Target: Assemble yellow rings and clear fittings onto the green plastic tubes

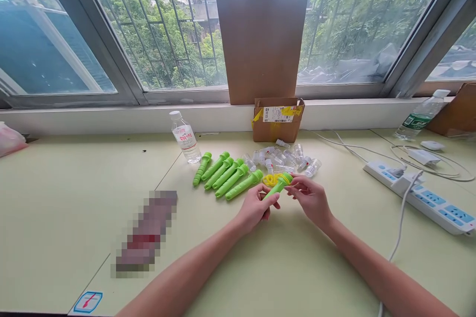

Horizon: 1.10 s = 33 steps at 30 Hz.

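Note:
My left hand [256, 205] is wrapped round the lower part of a green ridged tube [275, 188], which tilts up to the right. At the tube's threaded top, the fingers of my right hand [307, 195] are pinched together; whether they grip the tube or the yellow cord is too small to tell. The yellow cord [270, 180] lies in loops beside and behind the threaded end. Several more green tubes [231, 181] lie in a slanted row to the left of my hands. Clear small bottles [284, 158], some with white caps, are heaped behind.
A small cardboard box [275, 131] stands by the window ledge, with a water bottle [187, 141] to its left. On the right lie a power strip [427, 198] and white cables. A blurred-out object [147, 235] lies at left.

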### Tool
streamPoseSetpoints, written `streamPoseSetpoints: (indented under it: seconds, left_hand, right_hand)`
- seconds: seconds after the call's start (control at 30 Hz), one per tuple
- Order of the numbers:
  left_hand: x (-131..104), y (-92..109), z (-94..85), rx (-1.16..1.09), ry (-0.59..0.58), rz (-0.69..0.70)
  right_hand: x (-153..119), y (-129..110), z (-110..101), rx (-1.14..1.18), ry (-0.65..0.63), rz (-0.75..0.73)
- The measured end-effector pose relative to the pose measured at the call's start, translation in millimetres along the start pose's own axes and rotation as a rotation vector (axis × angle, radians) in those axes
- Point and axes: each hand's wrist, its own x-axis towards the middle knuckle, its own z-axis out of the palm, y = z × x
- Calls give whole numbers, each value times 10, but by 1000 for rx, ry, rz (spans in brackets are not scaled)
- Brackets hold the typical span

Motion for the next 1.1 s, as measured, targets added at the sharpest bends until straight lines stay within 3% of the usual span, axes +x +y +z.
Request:
streamPoseSetpoints:
  seconds: [1.1]
  left_hand:
    - [23,-47,-23,-13,-36,16]
  right_hand:
    - [1,-18,-8,-16,-1,-10]
